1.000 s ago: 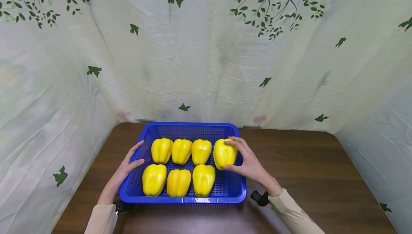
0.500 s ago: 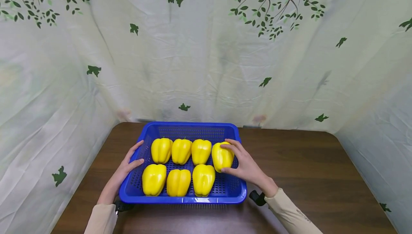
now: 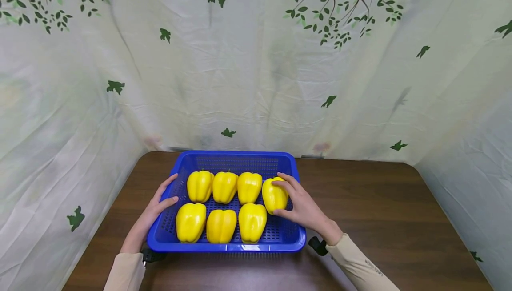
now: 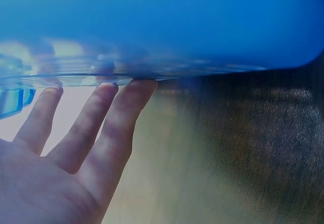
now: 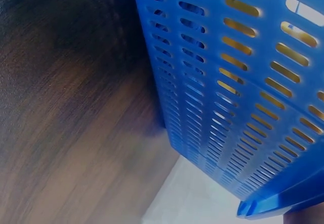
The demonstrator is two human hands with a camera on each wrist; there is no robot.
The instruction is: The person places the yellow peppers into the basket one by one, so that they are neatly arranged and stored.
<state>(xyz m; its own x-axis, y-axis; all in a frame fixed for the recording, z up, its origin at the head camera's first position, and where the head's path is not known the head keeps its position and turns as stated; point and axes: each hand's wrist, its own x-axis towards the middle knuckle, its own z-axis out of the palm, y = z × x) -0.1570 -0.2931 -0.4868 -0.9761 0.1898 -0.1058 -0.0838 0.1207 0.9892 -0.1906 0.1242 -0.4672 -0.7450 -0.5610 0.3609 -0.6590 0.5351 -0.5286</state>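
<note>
Several glossy yellow bell peppers stand in a blue perforated basket [image 3: 224, 247], in two rows. Three are in the front row, among them a bell pepper [image 3: 252, 223] at its right end. My right hand [image 3: 302, 204] holds another bell pepper [image 3: 275, 195], slightly tilted, at the right end of the back row, thumb in front and fingers behind. Whether its base touches the basket floor is hidden. My left hand [image 3: 154, 209] rests on the basket's left rim, thumb over the edge. In the left wrist view its straight, spread fingers [image 4: 91, 122] touch the basket's outer side.
The basket stands on a dark brown wooden table [image 3: 368, 211], near its back edge. Behind and at both sides hangs a pale cloth [image 3: 256, 73] printed with leaves and branches. Through the slots of the basket wall [image 5: 228, 92], yellow shows in the right wrist view.
My right hand has brought its bell pepper a little left and nearer to me, closer to its row neighbour. My left hand and the basket keep their places.
</note>
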